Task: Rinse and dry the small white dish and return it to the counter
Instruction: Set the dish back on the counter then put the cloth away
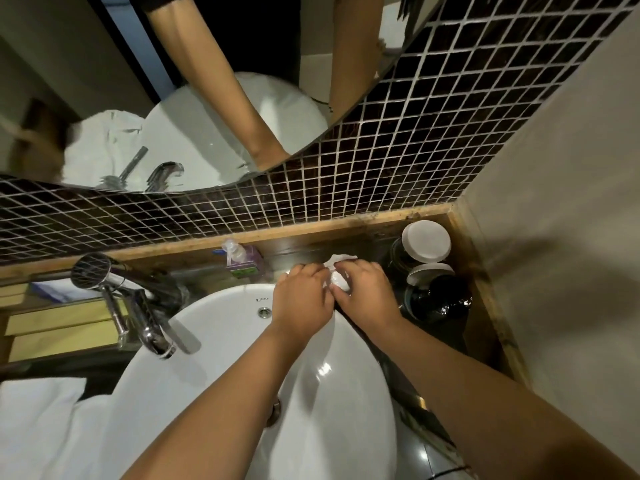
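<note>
Left hand (304, 296) and right hand (363, 291) side by side, both clasping something white (337, 271) between them, dish or cloth unclear; basin (214, 327) below, jars (427, 242) right of right hand

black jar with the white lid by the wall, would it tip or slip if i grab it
The black jar looks squat and wide, so it probably won't tip. Its glossy side may be slippery. It sits tight against a second jar, so grabbing it could knock that one.
</note>
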The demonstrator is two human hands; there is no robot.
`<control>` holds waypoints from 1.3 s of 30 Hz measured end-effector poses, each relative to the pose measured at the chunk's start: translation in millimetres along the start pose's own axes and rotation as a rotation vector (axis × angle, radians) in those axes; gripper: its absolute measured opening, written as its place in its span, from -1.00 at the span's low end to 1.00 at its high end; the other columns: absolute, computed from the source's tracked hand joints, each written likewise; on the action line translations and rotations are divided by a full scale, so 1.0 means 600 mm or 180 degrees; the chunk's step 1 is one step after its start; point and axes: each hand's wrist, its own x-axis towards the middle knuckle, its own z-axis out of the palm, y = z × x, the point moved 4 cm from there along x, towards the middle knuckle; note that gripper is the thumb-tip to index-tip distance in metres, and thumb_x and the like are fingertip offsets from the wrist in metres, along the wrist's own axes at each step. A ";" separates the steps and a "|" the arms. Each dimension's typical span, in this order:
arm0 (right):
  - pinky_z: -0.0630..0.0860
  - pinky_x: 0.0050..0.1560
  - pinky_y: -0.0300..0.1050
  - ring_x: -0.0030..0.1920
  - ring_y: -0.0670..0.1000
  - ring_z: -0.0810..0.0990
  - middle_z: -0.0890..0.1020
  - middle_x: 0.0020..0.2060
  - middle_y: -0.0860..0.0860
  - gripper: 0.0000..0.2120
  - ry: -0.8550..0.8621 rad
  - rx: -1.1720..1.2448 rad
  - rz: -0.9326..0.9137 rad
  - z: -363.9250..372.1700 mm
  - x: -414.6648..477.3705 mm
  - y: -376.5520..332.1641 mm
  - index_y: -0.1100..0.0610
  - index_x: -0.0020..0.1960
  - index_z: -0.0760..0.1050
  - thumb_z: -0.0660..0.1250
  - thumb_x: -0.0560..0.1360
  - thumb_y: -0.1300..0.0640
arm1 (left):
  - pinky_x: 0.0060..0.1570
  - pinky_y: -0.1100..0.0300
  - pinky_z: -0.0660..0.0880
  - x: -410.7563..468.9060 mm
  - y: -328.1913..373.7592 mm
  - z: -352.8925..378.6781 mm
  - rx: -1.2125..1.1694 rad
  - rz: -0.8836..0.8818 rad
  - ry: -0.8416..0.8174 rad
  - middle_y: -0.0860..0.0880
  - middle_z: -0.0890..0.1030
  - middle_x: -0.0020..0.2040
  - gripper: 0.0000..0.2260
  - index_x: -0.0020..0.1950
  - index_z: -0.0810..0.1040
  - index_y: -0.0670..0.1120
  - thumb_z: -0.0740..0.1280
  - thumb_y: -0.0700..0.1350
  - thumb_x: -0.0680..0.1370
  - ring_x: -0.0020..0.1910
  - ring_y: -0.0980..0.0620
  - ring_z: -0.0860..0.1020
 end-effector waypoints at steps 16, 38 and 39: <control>0.49 0.26 -0.01 0.28 0.11 0.52 0.62 0.28 0.06 -0.56 -0.0107 -0.0152 0.0050 0.012 0.003 0.009 0.07 0.41 0.47 0.40 0.57 0.02 | 0.42 -0.13 -0.08 0.004 0.007 0.029 0.0385 -0.0349 -0.0291 0.09 0.39 0.50 -0.67 0.35 0.52 0.20 0.31 0.01 0.58 0.52 -0.04 0.23; 0.38 0.46 0.05 0.53 0.07 0.28 0.36 0.53 0.01 -0.46 0.0300 -0.0025 0.0285 -0.076 -0.160 0.020 -0.01 0.49 0.40 0.42 0.54 0.13 | 0.50 -0.17 0.03 -0.075 0.099 -0.011 0.0334 0.0421 -0.0678 -0.06 0.16 0.60 -0.53 0.54 0.23 0.10 0.12 0.08 0.61 0.58 -0.18 -0.01; 0.36 0.46 0.04 0.54 0.05 0.25 0.34 0.54 -0.01 -0.46 0.0315 -0.0048 0.0404 -0.080 -0.182 0.034 -0.02 0.50 0.38 0.41 0.55 0.12 | 0.49 -0.17 0.00 -0.083 0.114 -0.007 0.0384 0.0493 -0.0773 -0.07 0.14 0.61 -0.53 0.54 0.23 0.13 0.12 0.11 0.61 0.58 -0.20 -0.03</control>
